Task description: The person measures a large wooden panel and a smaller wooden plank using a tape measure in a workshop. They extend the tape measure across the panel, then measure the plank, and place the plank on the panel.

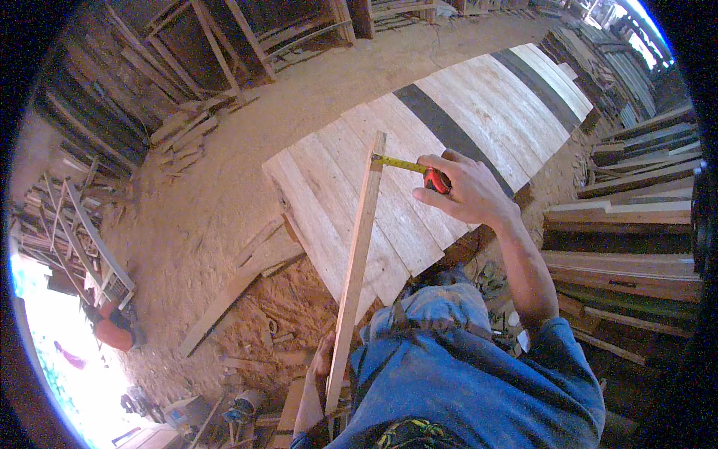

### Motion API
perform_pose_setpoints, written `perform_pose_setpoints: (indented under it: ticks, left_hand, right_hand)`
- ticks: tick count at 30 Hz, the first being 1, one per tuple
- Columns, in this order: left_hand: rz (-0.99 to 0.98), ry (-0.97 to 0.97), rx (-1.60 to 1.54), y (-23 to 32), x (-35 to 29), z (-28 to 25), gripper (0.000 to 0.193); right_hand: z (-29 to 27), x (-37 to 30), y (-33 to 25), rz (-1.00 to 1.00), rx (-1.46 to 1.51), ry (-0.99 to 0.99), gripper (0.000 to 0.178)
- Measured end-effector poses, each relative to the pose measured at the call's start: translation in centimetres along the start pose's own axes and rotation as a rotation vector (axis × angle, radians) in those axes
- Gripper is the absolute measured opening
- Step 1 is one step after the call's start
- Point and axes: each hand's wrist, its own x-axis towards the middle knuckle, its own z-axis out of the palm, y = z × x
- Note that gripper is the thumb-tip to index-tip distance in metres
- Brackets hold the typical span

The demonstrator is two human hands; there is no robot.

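Note:
A long, narrow wooden strip [357, 262] slants up from beside my body, over pale planks [318, 194]. My left hand [323, 361] grips its lower part, with most of the fingers hidden behind the wood. In my right hand [473, 193] is a red and black tape measure [437, 181], held between thumb and fingers. A short length of yellow tape runs out of it to the left. The tape's end meets the strip near the far tip.
Dark boards [458, 135] cross the laid-out planks. Stacked timber [621, 266] rises close on my right, and more boards lean at the far left. An offcut board [235, 288] lies on the dusty ground [179, 239]. Bright light enters at the lower left.

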Motion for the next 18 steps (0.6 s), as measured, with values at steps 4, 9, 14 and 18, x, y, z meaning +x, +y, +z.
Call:
perform_pose_setpoints:
  ticks: [4, 9, 14, 18]
  left_hand:
    - [-0.111, 0.085, 0.062, -0.9, 0.9, -2.3, 0.061]
    - [-0.011, 0.139, 0.156, -0.9, 0.7, -1.3, 0.062]
    - [0.081, 0.259, 0.295, -1.3, 0.8, -1.5, 0.065]
    - [0.288, 0.454, 0.643, -1.1, 1.3, -0.6, 0.067]
  right_hand:
    - [-0.3, 0.0, -0.5, 0.005, 0.003, 0.007, 0.038]
    - [-0.1, -0.1, -0.3, 0.012, 0.011, 0.008, 0.039]
    - [0.5, -0.1, 0.2, 0.022, 0.107, 0.005, 0.044]
    - [5.0, -0.7, 2.1, 0.139, 0.699, 0.157, 0.066]
